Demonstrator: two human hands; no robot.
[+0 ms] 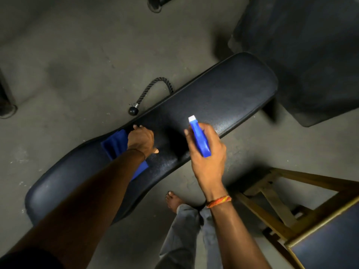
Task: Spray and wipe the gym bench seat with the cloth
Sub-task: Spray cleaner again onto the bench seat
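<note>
Pressing cloth (pixel 116 144) flat on seat (pixel 213 98) under left grip (pixel 140 139); right grip (pixel 206 152) clenching sprayer (pixel 200 138) over seat's middle. Best misting lightly ahead of cloth.

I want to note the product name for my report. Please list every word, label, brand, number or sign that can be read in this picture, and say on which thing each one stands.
There are none to read.
Spray bottle in the right hand: plain blue with a white nozzle, no label visible.
Blue cloth under the left hand: no print.
Bench seat: plain dark padding, no logo visible.
</note>
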